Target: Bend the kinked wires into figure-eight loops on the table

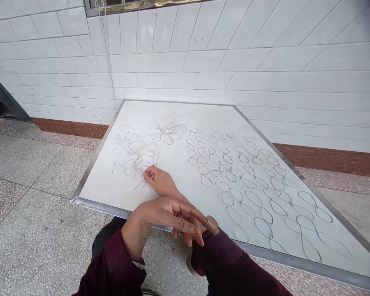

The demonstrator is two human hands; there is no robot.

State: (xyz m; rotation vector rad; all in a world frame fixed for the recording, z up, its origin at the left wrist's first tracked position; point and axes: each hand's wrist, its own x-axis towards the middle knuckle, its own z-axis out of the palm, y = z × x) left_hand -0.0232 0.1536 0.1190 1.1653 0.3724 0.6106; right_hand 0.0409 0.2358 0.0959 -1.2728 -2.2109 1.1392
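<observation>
Head view: white, smooth board (179, 111), grey metal rim, speckled terrazzo floor (58, 218) below. Thin dark strands, wiry-looking, lie in a kinked tangle (138, 158) on the board's left half; ends splay outward, no single long axis. Looped pieces (240, 181) fill the right half, mostly figure-eights, many long axes slanting upper left to lower right. Right hand (158, 179) at tangle's near edge, thumb and fingertips pinched; strand between them, cannot tell. Left hand (172, 216) crosses right forearm, fingers extended by the maroon cuff (217, 242); grip unclear.
</observation>
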